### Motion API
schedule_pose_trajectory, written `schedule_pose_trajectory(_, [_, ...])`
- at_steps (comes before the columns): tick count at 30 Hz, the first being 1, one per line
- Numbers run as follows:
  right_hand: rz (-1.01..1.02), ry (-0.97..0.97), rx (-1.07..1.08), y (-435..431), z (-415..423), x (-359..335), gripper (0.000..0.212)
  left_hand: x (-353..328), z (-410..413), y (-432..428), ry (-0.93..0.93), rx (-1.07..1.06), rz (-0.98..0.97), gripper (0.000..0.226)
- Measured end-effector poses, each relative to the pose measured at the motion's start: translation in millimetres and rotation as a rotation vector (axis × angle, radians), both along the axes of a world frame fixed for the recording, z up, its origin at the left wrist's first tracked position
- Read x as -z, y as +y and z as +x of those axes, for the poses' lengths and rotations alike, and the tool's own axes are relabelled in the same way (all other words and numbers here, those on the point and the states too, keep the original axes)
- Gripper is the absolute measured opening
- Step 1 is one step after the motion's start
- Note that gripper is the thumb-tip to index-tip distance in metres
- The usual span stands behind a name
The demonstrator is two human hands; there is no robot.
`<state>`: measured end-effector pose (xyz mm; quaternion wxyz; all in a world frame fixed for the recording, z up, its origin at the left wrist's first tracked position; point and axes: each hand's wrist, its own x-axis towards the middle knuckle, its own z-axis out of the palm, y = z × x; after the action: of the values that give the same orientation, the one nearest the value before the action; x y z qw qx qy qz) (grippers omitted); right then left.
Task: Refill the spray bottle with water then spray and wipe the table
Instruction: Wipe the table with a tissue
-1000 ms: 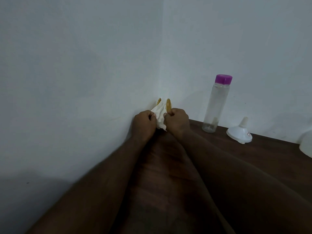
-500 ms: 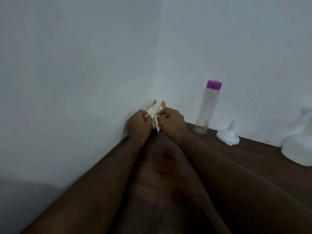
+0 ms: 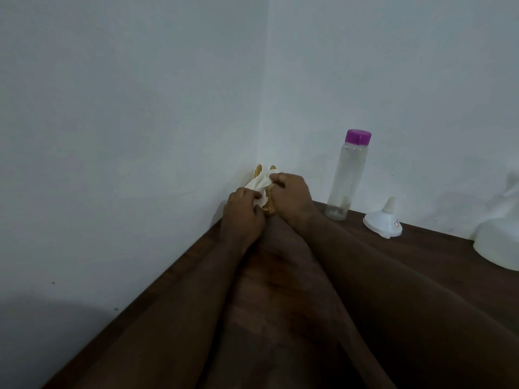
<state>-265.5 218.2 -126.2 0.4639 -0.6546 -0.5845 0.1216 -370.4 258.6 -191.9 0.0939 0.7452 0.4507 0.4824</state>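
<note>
My left hand (image 3: 243, 217) gripped the tissue (image 3: 259, 182) low, and it had come further out of the gold holder (image 3: 269, 204) in the table's (image 3: 280, 318) corner. My right hand (image 3: 292, 196) pinched its top. I judged it nearly free for wiping. The capped bottle (image 3: 346, 178) stood beside the funnel (image 3: 383, 224).

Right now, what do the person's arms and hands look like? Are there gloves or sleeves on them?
No gloves, no sleeves. The left hand and right hand are bare, and the left arm and right arm are bare right down to the picture's bottom edge. I see no watch, ring or bracelet, though the light is dim.
</note>
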Motion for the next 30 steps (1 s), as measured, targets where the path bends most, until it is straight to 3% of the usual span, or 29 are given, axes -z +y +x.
schedule_pose_trajectory(5, [0.226,0.187,0.122,-15,8,-20,0.021,0,-3,-3,-0.054,-0.028,0.008,0.023])
schedule_pose_trajectory(12, [0.228,0.333,0.186,-62,33,-49,0.021,-3,-10,-21,0.066,-0.112,0.08,0.027])
schedule_pose_trajectory(16, [0.16,0.337,0.171,-111,49,-59,0.013,-13,-4,-58,-0.137,-0.063,0.049,0.023])
schedule_pose_trajectory(18, [0.087,0.348,0.105,-142,54,-66,0.02,-29,7,-89,-0.321,0.123,-0.134,0.023])
schedule_pose_trajectory(21, [0.049,0.404,-0.005,-189,61,-76,0.027,-64,24,-143,-0.4,0.51,-0.558,0.026])
schedule_pose_trajectory(24, [0.045,0.36,0.051,-234,77,-83,0.032,-95,35,-191,-0.572,0.763,-1.016,0.03])
schedule_pose_trajectory(27, [-0.033,0.186,0.178,-273,100,-82,0.031,-102,48,-213,-0.476,0.892,-1.037,0.018])
schedule_pose_trajectory(30, [-0.115,0.044,0.244,-316,116,-79,0.027,-100,62,-234,-0.395,0.966,-1.03,0.026])
